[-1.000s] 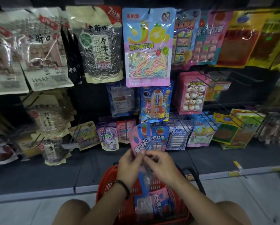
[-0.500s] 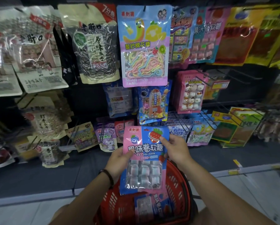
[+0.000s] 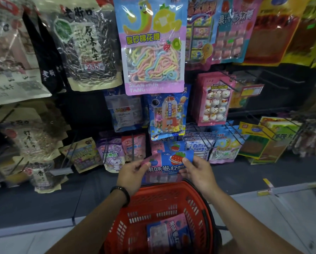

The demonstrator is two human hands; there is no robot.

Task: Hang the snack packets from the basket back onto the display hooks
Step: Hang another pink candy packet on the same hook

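- Head view: left hand and right hand each pinch a top corner of the pink-and-blue plastic snack packet, tilted forward above the red plastic basket, just below the matching packets hanging on the rack.
- A second pink-and-blue packet lies in the basket.

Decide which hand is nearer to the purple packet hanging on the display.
Left. The left hand is just below and right of the purple packet; the right hand is farther right, across the pink and blue packet both hold.
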